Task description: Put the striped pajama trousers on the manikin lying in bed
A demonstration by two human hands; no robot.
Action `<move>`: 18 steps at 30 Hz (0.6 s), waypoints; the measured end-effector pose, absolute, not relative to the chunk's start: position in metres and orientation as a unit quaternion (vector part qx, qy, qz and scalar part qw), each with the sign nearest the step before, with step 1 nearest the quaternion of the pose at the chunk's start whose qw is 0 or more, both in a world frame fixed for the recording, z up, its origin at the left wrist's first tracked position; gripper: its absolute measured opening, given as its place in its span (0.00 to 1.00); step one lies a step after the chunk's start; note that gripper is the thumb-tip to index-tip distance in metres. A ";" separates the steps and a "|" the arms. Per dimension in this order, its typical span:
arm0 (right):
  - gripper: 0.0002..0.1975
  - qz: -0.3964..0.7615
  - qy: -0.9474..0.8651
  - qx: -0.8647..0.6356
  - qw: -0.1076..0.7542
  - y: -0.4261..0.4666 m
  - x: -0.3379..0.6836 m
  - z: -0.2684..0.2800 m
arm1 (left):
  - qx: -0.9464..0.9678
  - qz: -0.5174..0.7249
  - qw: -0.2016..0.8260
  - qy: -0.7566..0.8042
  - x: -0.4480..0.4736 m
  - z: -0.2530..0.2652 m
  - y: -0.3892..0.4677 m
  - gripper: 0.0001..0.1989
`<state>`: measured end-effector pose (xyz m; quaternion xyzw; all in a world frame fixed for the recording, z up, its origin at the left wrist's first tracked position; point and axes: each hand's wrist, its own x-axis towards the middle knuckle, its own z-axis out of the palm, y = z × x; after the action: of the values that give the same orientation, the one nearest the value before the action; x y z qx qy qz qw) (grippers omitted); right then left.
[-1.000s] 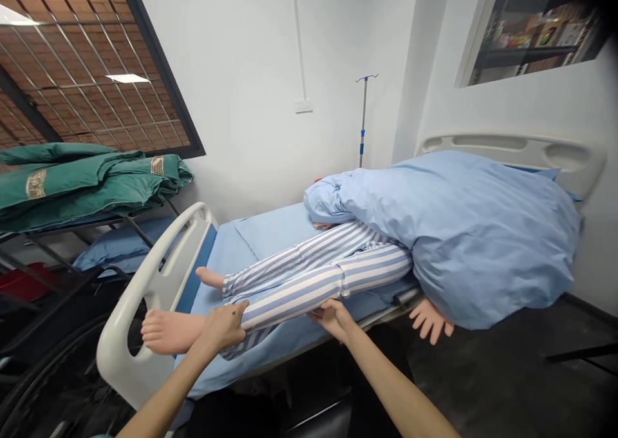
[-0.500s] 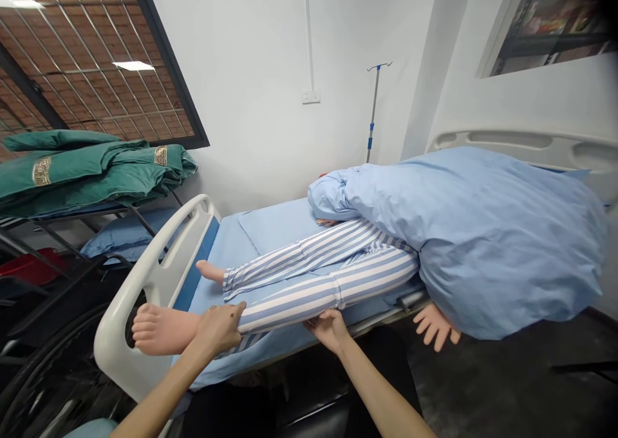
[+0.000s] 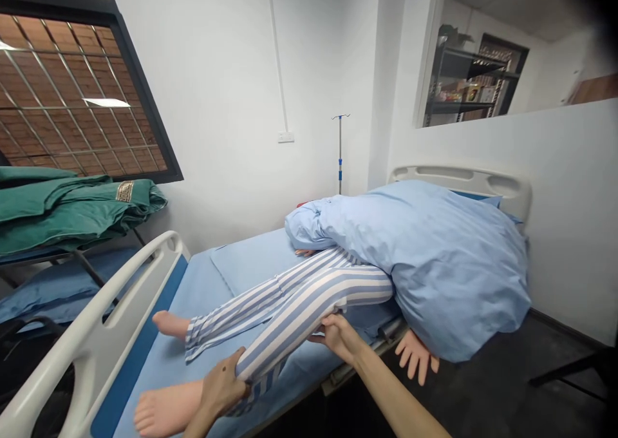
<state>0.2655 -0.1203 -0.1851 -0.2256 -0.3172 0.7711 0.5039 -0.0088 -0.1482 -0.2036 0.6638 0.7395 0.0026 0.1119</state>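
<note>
A manikin in blue-and-white striped trousers (image 3: 302, 309) lies on the bed, its upper body hidden by a light blue quilt (image 3: 425, 257). My left hand (image 3: 223, 381) is wrapped round the near leg at the ankle, just above the bare foot (image 3: 167, 407). At the back of the same leg, near the bent knee, my right hand (image 3: 338, 336) holds the striped cloth and the leg from below. The knee is slightly raised. The far leg lies flat, its foot (image 3: 170, 324) near the footboard. One manikin hand (image 3: 416, 355) hangs past the mattress edge.
The bed's footboard (image 3: 103, 335) stands at the left, its headboard (image 3: 463, 175) at the far right. An IV pole (image 3: 340, 148) rises behind the bed by the wall. Folded green covers (image 3: 82, 209) lie on a rack at the left. A black stand leg (image 3: 570, 370) shows at right.
The near leg's knee has come up and bent, with both my hands staying on the leg. The camera view has tilted up and shifted right.
</note>
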 end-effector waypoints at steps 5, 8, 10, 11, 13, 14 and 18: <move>0.09 0.745 -0.367 -0.253 0.496 -0.105 0.288 -0.167 | 0.672 0.071 0.172 0.716 0.028 -0.223 -0.133 0.31; 0.12 0.722 -0.394 -0.271 0.500 -0.095 0.303 -0.155 | 0.675 0.095 0.191 0.706 0.051 -0.233 -0.118 0.32; 0.12 0.710 -0.407 -0.281 0.502 -0.090 0.312 -0.146 | 0.672 0.102 0.201 0.705 0.065 -0.239 -0.108 0.33; 0.13 0.705 -0.414 -0.284 0.501 -0.088 0.315 -0.143 | 0.669 0.107 0.207 0.706 0.071 -0.242 -0.104 0.33; 0.13 0.700 -0.429 -0.287 0.493 -0.084 0.319 -0.140 | 0.667 0.113 0.218 0.703 0.078 -0.248 -0.096 0.34; 0.13 0.699 -0.437 -0.289 0.486 -0.083 0.319 -0.140 | 0.668 0.113 0.223 0.701 0.080 -0.252 -0.093 0.34; 0.15 0.686 -0.441 -0.308 0.489 -0.079 0.313 -0.151 | 0.670 0.109 0.225 0.699 0.080 -0.262 -0.088 0.35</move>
<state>0.3129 -0.0786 -0.1509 -0.3079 -0.4415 0.6862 0.4893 0.0799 -0.0882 -0.2623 0.6697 0.6992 0.1091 0.2254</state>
